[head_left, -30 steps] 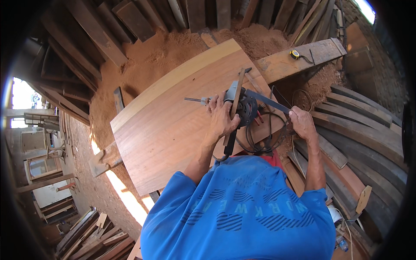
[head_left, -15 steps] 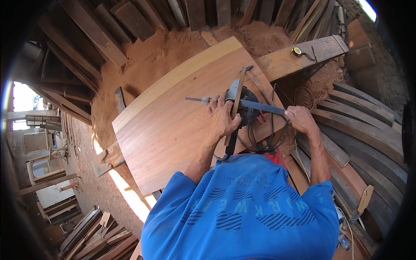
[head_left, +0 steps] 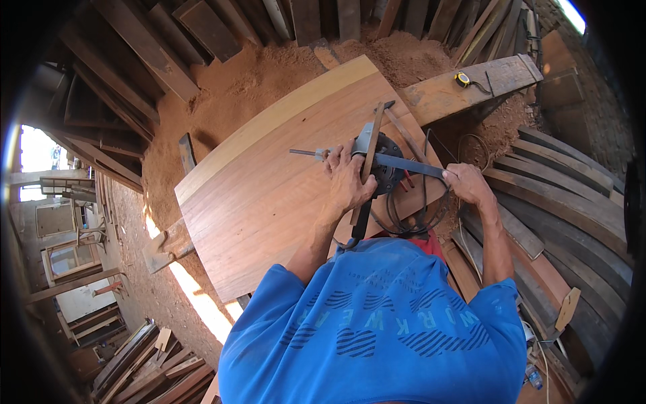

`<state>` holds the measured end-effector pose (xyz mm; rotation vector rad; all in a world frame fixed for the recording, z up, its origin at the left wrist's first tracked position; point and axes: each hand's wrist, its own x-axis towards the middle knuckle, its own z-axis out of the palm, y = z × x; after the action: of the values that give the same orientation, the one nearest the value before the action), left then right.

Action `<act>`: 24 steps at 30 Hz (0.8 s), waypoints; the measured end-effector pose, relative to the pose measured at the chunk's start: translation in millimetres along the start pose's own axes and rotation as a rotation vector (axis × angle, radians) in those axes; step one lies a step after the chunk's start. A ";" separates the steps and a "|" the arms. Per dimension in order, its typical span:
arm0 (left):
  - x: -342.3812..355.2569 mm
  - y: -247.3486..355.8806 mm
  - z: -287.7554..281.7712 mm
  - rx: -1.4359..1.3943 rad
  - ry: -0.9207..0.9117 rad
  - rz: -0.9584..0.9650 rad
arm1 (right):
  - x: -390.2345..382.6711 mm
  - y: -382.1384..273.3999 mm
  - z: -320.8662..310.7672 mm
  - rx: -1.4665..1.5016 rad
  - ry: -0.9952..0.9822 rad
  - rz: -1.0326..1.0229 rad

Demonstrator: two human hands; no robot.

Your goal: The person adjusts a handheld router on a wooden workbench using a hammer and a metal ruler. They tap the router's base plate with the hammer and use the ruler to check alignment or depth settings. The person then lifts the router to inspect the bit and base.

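I see a wide wooden board [head_left: 269,202] filling the frame's middle. Right of centre, over it, is a dark power tool [head_left: 387,180]. The left hand [head_left: 347,180] grips a wooden stick [head_left: 373,138] there; the right hand [head_left: 469,184] clasps a flat bar [head_left: 412,165].

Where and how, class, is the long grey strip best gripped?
The grey strip is probably best pinched at its right end, coming from the right, where the right hand grips: it is flat and narrow, and its left end overlaps the black tool in view.
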<state>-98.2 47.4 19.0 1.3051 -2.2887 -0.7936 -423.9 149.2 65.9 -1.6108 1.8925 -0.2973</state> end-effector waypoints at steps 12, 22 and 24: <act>16.8 -5.5 1.8 -0.010 0.017 -0.023 | 11.7 3.7 -3.8 -0.052 -0.039 0.031; 14.6 -6.7 2.1 -0.053 0.024 -0.008 | 7.0 3.0 -2.9 -0.043 -0.058 0.066; 14.6 -6.6 2.1 -0.058 0.022 -0.009 | 5.8 2.5 -2.3 -0.059 -0.048 0.054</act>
<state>-102.3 32.6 14.0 1.2937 -2.2273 -0.8382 -427.6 143.8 64.6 -1.5881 1.9211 -0.1801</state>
